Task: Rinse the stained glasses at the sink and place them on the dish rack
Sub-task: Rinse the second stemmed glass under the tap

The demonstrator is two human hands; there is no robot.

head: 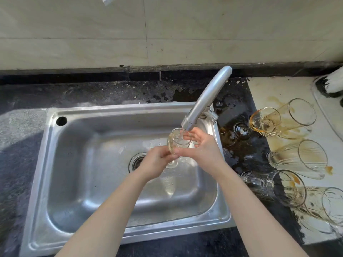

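A clear glass (177, 140) with a yellowish stain is held under the running faucet (206, 99) above the steel sink (78, 164). Water pours into its mouth. My left hand (157, 162) grips the lower part of the glass, fingers curled round it. My right hand (202, 145) cups the glass's right side with its fingers mostly straight. Several stained glasses lie on their sides on the counter to the right, among them one (282, 120) at the back, one (300, 158) in the middle and one (274, 186) nearer the sink. No dish rack is in view.
The sink drain (136, 162) sits just left of my hands. Brown spills cover the dark counter (239, 145) and the white board (274, 93) under the glasses. A tiled wall (167, 34) rises behind the sink.
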